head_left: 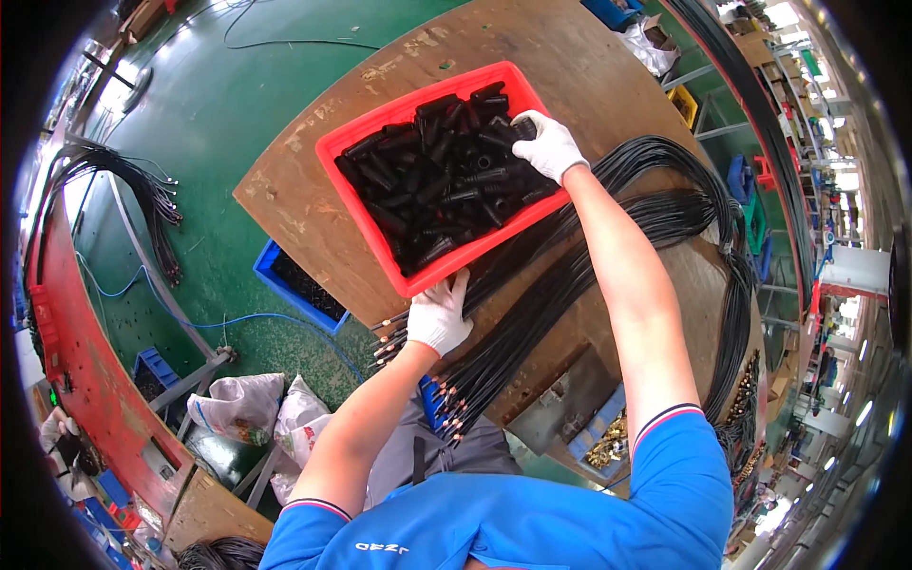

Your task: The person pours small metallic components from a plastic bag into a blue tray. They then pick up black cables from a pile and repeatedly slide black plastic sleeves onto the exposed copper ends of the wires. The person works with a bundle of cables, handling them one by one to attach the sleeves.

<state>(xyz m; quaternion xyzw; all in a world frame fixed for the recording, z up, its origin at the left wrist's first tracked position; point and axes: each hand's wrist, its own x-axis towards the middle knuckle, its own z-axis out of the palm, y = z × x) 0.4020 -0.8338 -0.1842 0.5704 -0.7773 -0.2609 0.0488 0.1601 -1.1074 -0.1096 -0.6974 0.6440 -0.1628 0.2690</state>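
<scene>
A red plastic bin point(518, 233) full of short black sleeves point(418, 176) rests tilted on the wooden table. At its far right corner my right hand point(551, 147), in a white glove, is closed with its fingertips on one black sleeve point(525, 127). Below the bin's near edge, my gloved left hand point(440, 318) lies over the bundle of black cables point(532, 299), close to their bared ends point(456, 399). Its fingers look bent, its thumb points up at the bin's rim, and what it holds is hidden. The cables loop away to the right across the table.
The worn wooden table point(313, 157) has a curved edge. Below its left side stands a blue bin point(299, 285) of small dark parts. White sacks point(242, 408) sit at the lower left. Brass-coloured parts point(608, 442) lie near my right elbow. More cables hang over a red bench point(71, 294).
</scene>
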